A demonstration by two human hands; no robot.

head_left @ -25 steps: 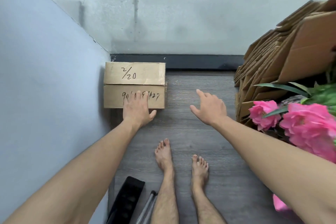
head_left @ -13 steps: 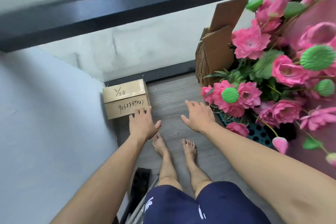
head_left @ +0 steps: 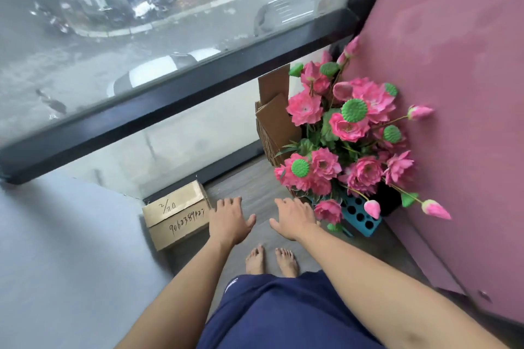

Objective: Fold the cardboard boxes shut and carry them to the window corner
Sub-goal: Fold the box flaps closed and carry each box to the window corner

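A closed cardboard box (head_left: pixel 175 215) with handwritten numbers on its flaps lies on the grey floor in the corner, between the light wall and the window. My left hand (head_left: pixel 230 220) hovers just right of the box, apart from it, fingers spread and holding nothing. A little further right, my right hand (head_left: pixel 295 218) is also spread and bare above the floor. A stack of flattened cardboard boxes (head_left: pixel 276 122) leans upright against the window behind the flowers.
Pink artificial lotus flowers (head_left: pixel 346 136) in a teal crate (head_left: pixel 360 217) stand at the right against a pink wall (head_left: pixel 453 93). A large window with a black frame (head_left: pixel 175 93) is ahead. A light wall (head_left: pixel 56 249) is at the left. My bare feet (head_left: pixel 270 261) stand on the floor.
My left hand has come off the box and both hands have lifted. The view has risen and tilted up, so the window and street outside now show.
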